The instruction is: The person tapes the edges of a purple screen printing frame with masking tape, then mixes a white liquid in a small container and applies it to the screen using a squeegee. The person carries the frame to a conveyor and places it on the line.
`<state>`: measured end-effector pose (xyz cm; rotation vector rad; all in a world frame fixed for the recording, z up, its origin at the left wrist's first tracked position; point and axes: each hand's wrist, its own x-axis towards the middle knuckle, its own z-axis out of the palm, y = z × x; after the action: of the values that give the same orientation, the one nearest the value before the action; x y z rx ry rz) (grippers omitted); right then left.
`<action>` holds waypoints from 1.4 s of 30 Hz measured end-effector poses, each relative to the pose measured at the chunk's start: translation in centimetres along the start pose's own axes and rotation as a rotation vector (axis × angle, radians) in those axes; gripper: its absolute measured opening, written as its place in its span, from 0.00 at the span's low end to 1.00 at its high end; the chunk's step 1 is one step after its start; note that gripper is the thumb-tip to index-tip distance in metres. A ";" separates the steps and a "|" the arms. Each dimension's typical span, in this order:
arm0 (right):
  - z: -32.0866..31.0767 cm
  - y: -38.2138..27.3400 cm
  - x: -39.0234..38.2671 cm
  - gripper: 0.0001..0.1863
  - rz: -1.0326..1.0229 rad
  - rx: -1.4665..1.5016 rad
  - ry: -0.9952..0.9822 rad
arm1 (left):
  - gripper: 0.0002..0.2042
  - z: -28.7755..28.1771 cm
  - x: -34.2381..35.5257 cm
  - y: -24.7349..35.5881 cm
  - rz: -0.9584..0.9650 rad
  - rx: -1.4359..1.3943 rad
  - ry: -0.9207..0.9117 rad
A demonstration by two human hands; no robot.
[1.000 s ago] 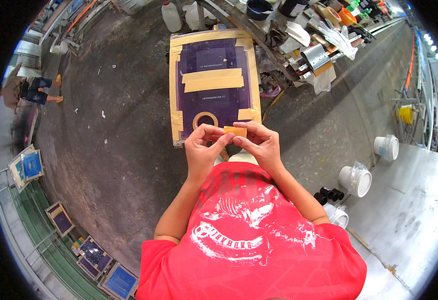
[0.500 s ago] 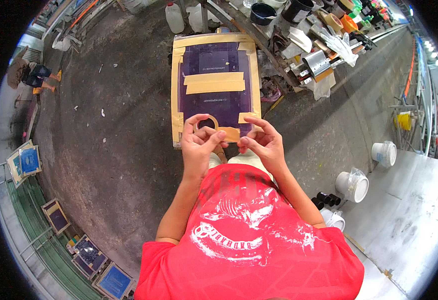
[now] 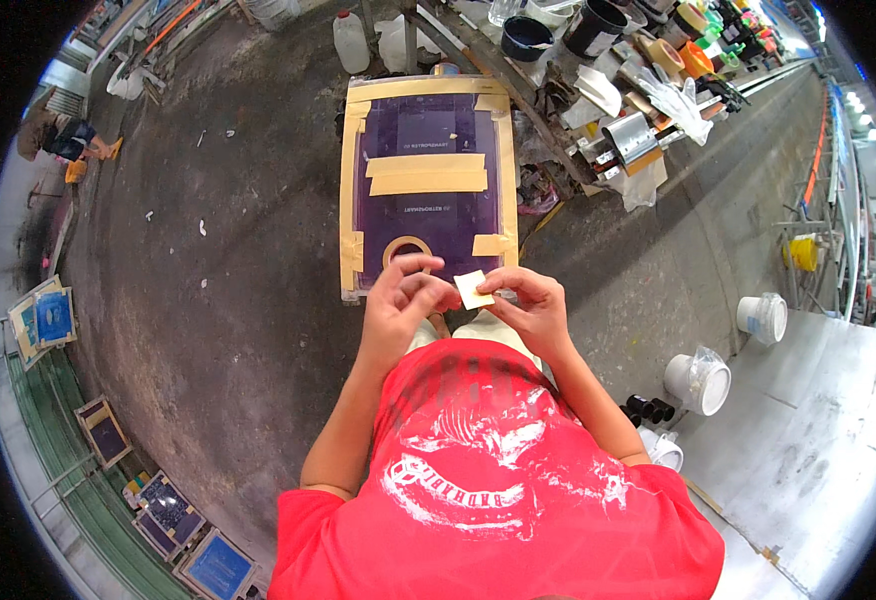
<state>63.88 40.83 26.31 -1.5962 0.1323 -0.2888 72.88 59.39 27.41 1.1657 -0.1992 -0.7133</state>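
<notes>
While the right hand [image 3: 538,306] pinches the small pale piece [image 3: 468,290] between thumb and fingers, I cannot tell whether the left hand [image 3: 396,298], curled just beside it, also touches it. I judge the piece light, thin and easily creased — best held by one edge. Well ahead and rightward of the grip, the dark blue bowl [image 3: 524,52] has a dark interior; right of the grip, the white bucket [image 3: 706,386] hides its contents.
</notes>
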 end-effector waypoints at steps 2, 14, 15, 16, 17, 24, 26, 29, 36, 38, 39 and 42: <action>-0.2 -0.5 0.2 0.09 -0.028 -0.077 0.000 | 0.13 0.7 -0.9 0.4 0.106 0.205 -0.027; 0.3 -1.4 -0.2 0.06 0.005 -0.077 -0.021 | 0.08 0.6 -1.2 -1.0 0.144 0.168 0.040; 0.3 -1.4 -0.2 0.06 0.035 -0.064 -0.013 | 0.08 0.7 -1.2 -0.9 0.135 0.164 0.029; 0.2 -1.0 -0.4 0.06 0.045 -0.049 -0.009 | 0.08 0.8 -1.2 -0.8 0.127 0.159 0.018; 0.1 -1.0 -0.5 0.06 0.058 -0.032 -0.011 | 0.08 0.9 -1.2 -0.7 0.120 0.154 0.008; 0.7 -0.5 -0.8 0.04 0.075 0.023 0.046 | 0.06 1.0 -1.4 -1.6 0.006 0.026 0.125; 0.9 -1.1 -0.8 0.05 0.072 -0.012 0.067 | 0.05 1.4 -1.5 -1.5 -0.035 -0.015 0.163; 1.0 -1.4 -0.8 0.05 0.075 -0.022 0.087 | 0.05 1.8 -1.3 -2.1 0.074 -0.038 0.172; 1.5 -2.0 -0.7 0.07 0.165 0.218 0.159 | 0.06 2.5 -1.0 -1.4 0.138 0.022 0.174; 1.1 -2.3 -0.5 0.09 0.245 0.313 0.133 | 0.08 2.4 -0.9 -1.5 0.139 0.031 0.163; 1.0 -2.3 -0.4 0.09 0.301 0.294 0.114 | 0.09 2.4 -0.9 -1.4 0.122 0.054 0.160; 0.7 -1.5 -0.5 0.09 0.380 0.211 0.058 | 0.14 2.2 -0.7 -0.9 0.023 0.010 0.148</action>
<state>63.47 41.66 27.78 -1.3220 0.4301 -0.0499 70.90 57.87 27.63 1.2188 -0.0920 -0.6041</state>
